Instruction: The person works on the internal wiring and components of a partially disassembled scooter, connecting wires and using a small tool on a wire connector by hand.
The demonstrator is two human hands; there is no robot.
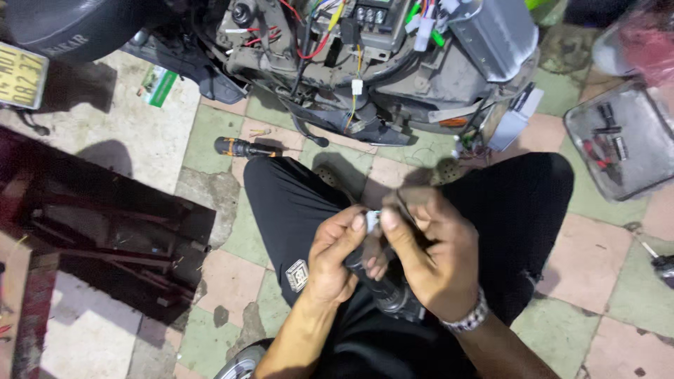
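Observation:
My left hand (335,257) and my right hand (430,247) meet over my lap, between my knees in black trousers. Together they pinch a small white connector (372,220) at the fingertips. Under both hands lies a black cylindrical part (385,292), like a handlebar grip with a metal end, which the left fingers wrap around. A thin dark wire (407,210) runs up from the right fingers. A metal bracelet (469,319) is on my right wrist.
An opened scooter body (393,63) with exposed coloured wiring fills the top. A screwdriver (242,148) with a black and orange handle lies on the tiled floor by my left knee. A grey tray (621,140) of small tools sits at right. A dark metal frame (105,224) lies at left.

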